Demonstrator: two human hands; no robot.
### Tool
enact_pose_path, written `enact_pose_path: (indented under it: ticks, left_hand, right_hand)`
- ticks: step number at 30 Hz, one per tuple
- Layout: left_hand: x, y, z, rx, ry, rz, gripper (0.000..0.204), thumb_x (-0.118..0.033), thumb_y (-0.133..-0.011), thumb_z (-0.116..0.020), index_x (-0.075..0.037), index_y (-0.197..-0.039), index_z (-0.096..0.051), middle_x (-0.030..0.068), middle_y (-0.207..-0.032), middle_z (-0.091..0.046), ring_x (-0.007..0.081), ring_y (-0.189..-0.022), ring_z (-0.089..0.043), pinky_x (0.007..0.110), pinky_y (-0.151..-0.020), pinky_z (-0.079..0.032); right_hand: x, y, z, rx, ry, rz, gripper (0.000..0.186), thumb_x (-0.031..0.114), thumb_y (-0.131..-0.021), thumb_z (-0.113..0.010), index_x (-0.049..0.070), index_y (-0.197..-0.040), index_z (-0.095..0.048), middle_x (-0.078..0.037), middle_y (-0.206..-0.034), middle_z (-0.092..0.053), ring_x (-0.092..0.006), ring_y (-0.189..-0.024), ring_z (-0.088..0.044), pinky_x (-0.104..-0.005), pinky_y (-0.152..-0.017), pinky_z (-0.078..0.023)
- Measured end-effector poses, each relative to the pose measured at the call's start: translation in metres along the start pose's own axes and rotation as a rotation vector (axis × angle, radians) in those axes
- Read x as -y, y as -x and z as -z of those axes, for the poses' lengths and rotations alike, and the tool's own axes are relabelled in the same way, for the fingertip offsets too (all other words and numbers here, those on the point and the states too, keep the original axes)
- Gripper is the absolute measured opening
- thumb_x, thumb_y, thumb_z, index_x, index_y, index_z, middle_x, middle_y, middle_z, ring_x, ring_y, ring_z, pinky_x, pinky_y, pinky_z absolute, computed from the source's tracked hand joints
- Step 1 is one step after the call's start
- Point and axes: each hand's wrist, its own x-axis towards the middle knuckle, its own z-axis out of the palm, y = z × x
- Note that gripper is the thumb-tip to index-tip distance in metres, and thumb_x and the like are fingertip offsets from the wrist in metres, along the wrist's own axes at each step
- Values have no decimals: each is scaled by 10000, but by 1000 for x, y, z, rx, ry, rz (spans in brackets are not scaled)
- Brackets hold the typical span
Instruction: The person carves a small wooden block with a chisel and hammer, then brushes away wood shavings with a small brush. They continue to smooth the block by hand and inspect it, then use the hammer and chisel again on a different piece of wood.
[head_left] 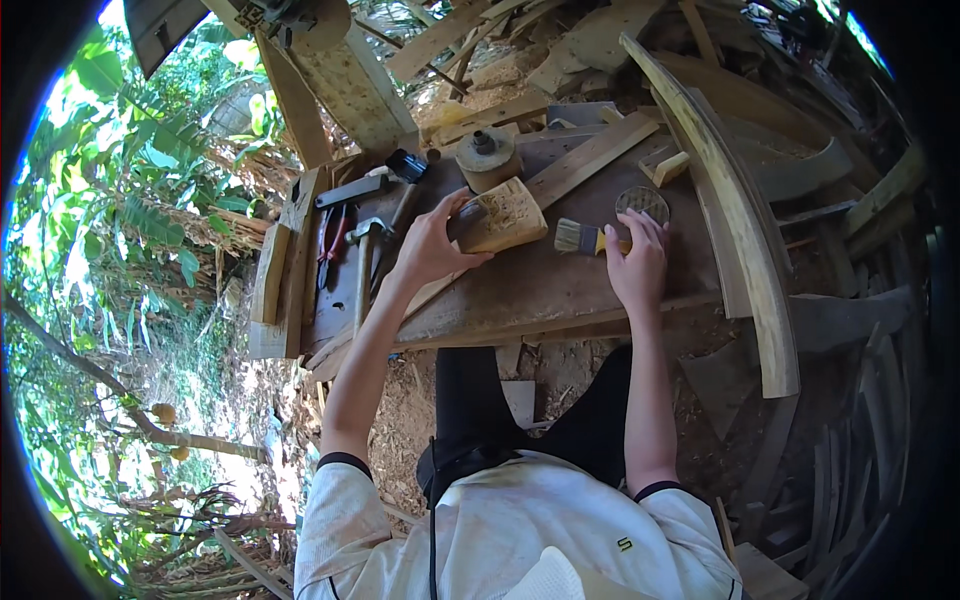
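My left hand [437, 243] grips a carved wooden block [508, 222] at its left end, with the thumb along the near side. The block's top face bears a rough cut pattern, and its left end looks darker. To the right, my right hand [637, 258] is closed round the handle of a flat paintbrush [580, 238], whose pale bristles point left toward the block. Just beyond those fingers lies a round patterned disc [643, 203], partly covered by them. Behind the block stands a squat round wooden piece [488, 160] with a dark knob on top.
The wooden bench [560, 290] holds a hammer [366, 235], red-handled pliers [333, 245] and a dark flat bar [352, 190] at the left. A plank [595, 155] lies toward the back. At the right, a long curved timber [735, 210] rises past the bench edge.
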Motion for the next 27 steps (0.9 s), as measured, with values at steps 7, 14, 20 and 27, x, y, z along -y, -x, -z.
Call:
enact_pose_path:
  ticks: [7, 14, 20, 27]
  left_hand:
    - [-43, 30, 29, -93, -227, 36, 1015, -468, -771, -1005, -65, -1595, -570, 192, -1384, -772, 375, -1240, -760, 436, -1073, -603]
    - [-31, 96, 107, -202, -299, 480, 532, -485, -837, -958, -12, -1038, -823, 171, -907, -819, 371, -841, -794, 446, -808, -604]
    - [52, 139, 98, -157, -329, 682, 625, -567, -795, -964, 26, -910, -804, 225, -832, -786, 393, -834, -792, 485, -770, -600]
    - [71, 138, 76, -185, -165, 623, 540, -471, -799, -949, 31, -954, -825, 231, -828, -794, 372, -826, -808, 460, -774, -607]
  right_hand:
    - [-4, 1, -1, 21, 15, 7, 303, 288, -1046, -729, 52, -1232, -760, -158, -1349, -761, -363, -1381, -644, -584, -1317, -333]
    - [-4, 1, 3, 21, 16, -5, 310, 296, -1050, -735, 53, -1241, -762, -157, -1361, -761, -358, -1384, -645, -579, -1320, -330]
    - [-2, 0, -1, 25, 10, 3, 310, 299, -1051, -734, 54, -1239, -762, -156, -1359, -763, -361, -1380, -649, -589, -1317, -331]
    - [-4, 0, 0, 23, 8, -3, 305, 301, -1049, -736, 56, -1229, -765, -157, -1351, -765, -364, -1375, -651, -591, -1318, -329]
